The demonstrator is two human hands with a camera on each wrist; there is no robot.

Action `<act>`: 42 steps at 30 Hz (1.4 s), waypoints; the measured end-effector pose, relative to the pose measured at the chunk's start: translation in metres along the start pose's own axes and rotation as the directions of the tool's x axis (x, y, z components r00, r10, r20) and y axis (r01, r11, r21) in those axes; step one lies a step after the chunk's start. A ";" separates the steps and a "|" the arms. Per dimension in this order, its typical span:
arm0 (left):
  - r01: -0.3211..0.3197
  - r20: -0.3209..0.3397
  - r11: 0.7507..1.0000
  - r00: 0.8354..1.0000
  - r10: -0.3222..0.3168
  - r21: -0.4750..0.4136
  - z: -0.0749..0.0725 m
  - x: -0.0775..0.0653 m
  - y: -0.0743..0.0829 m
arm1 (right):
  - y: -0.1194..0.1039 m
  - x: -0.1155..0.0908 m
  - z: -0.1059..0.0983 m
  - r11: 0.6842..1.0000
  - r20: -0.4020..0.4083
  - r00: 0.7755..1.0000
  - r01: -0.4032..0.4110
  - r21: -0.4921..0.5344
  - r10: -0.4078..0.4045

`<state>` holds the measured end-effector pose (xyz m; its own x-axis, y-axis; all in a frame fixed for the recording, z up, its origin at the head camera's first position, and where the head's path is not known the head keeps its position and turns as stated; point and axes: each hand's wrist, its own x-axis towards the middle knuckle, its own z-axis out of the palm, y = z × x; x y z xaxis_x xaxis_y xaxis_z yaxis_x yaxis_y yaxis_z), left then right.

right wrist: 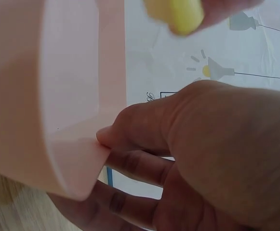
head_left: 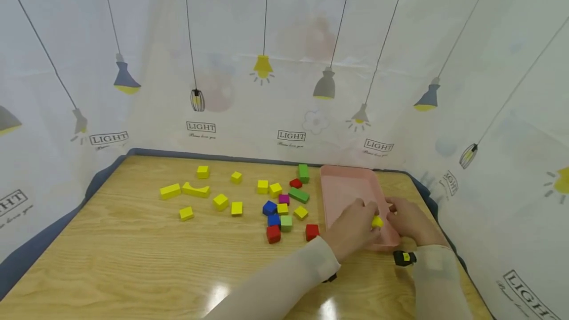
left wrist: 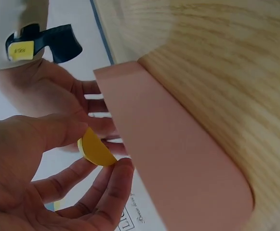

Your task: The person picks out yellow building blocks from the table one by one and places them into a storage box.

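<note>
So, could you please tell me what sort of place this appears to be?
Probably an indoor recording booth: a lamp-printed sheet lines three sides of the wooden table, and a black device is worn near the right hand.

Pale sheeting (head_left: 240, 19) printed with hanging lamps (head_left: 263, 65), wood-grain table (head_left: 133, 256), bright reflections (head_left: 218, 296)

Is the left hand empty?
No, the left wrist view shows the left hand pinching a yellow block.
</note>
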<state>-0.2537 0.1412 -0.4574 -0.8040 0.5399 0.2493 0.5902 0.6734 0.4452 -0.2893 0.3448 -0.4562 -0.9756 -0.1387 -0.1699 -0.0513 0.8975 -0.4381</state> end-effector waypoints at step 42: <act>0.153 -0.227 0.986 0.965 -0.135 0.063 -0.051 -0.043 -0.109 | 0.005 0.003 0.004 1.000 -0.054 0.998 0.021 -0.024 -0.022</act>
<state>-0.2868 0.0188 -0.4723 -0.8716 0.3154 0.3753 0.4638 0.7785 0.4229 -0.2921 0.3476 -0.4626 -0.9843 -0.1357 -0.1126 -0.0766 0.9041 -0.4204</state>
